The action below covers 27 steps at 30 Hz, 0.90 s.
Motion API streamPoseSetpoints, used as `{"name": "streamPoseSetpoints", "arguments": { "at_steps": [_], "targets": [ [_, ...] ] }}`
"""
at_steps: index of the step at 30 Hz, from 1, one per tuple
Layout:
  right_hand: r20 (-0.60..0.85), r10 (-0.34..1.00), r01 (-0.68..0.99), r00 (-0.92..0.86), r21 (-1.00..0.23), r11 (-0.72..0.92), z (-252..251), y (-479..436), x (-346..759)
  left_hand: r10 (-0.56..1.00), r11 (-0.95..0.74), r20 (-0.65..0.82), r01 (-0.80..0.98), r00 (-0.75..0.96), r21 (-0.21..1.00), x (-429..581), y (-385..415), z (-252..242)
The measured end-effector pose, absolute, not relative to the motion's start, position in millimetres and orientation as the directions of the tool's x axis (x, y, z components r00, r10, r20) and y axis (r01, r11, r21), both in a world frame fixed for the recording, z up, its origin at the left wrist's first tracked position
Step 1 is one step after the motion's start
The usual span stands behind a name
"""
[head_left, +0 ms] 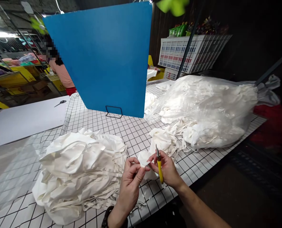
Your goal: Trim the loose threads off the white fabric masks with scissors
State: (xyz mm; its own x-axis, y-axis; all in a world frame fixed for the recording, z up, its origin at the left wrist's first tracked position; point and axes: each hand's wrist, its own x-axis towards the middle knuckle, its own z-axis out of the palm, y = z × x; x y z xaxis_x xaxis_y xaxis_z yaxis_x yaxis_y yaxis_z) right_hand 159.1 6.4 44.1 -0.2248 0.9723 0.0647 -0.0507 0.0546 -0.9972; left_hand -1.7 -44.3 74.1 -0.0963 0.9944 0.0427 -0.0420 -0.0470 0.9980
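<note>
Between my hands is a piece of white cloth (143, 157). My left hand (129, 182) pinches its edge between thumb and fingers. Yellow-handled thread snips (160, 171) rest in my right hand (171, 172), blades pointing up and away from me. The fingertips of that hand also touch the cloth's edge, close to my left thumb. To the left lies a large heap of white cloth pieces (78, 167) with thin straps trailing out. A smaller heap of the same cloth (163, 139) lies just beyond my right hand.
A blue board (107, 60) stands upright on a black wire stand (114, 112) on the grid-patterned table (133, 133). At right bulges a clear plastic bag of white cloth (209, 110). Scissors (60, 103) lie far left. Behind are a white crate (185, 53) and a person (62, 74).
</note>
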Motion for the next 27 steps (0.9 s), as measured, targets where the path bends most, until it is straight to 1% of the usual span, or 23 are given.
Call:
{"name": "streamPoseSetpoints", "arguments": {
  "at_steps": [1, 2, 3, 5, 7, 9, 11, 13, 16, 20, 27],
  "targets": [
    [0.039, 0.966, -0.054, -0.255, -0.998, 0.026, 43.2, 5.5, 159.2, 0.990, -0.075, 0.074, -0.007, -0.119, 0.997, -2.6, -44.1, 74.5],
    [0.014, 0.958, -0.055, -0.285, -0.998, -0.001, 42.5, 4.4, 159.5, 0.991, -0.075, 0.074, -0.004, -0.108, 0.997, -3.2, -43.7, 74.1],
    [-0.007, 0.950, -0.054, -0.312, -0.998, -0.025, 42.0, 3.3, 160.2, 0.997, -0.046, 0.043, -0.034, -0.067, 0.998, -3.4, -43.3, 72.9],
    [-0.033, 0.937, -0.037, -0.349, -0.998, -0.049, 43.2, 0.9, 163.8, 0.997, 0.058, -0.050, -0.148, 0.060, 0.987, -2.6, -42.6, 68.4],
    [-0.037, 0.938, 0.023, -0.344, -0.999, -0.031, 48.0, -1.5, 171.3, 0.985, 0.136, -0.104, -0.250, 0.136, 0.959, -1.0, -42.4, 63.3],
    [-0.031, 0.949, 0.144, -0.314, -0.989, 0.015, 56.6, -4.5, 182.4, 0.987, 0.134, -0.103, -0.273, 0.126, 0.953, 0.5, -42.7, 60.8],
    [-0.018, 0.955, 0.310, -0.296, -0.947, 0.078, 67.8, -8.8, 194.6, 0.995, 0.071, -0.056, -0.196, 0.082, 0.978, 1.3, -43.2, 62.3],
    [-0.011, 0.949, 0.461, -0.315, -0.876, 0.143, 79.4, -14.3, 204.3, 0.998, -0.007, 0.010, -0.060, 0.056, 0.998, 1.6, -44.0, 66.9],
    [-0.011, 0.936, 0.607, -0.351, -0.764, 0.219, 93.8, -22.1, 209.8, 0.994, -0.087, 0.080, 0.088, 0.079, 0.992, 1.7, -45.3, 73.9],
    [-0.018, 0.931, 0.683, -0.366, -0.684, 0.255, 104.0, -27.1, 205.5, 0.986, -0.120, 0.104, 0.127, 0.129, 0.985, 2.3, -47.1, 76.6],
    [-0.004, 0.928, 0.695, -0.374, -0.663, 0.277, 105.7, -28.4, 200.8, 0.981, -0.141, 0.116, 0.160, 0.157, 0.977, 2.6, -48.0, 76.5]
  ]
}}
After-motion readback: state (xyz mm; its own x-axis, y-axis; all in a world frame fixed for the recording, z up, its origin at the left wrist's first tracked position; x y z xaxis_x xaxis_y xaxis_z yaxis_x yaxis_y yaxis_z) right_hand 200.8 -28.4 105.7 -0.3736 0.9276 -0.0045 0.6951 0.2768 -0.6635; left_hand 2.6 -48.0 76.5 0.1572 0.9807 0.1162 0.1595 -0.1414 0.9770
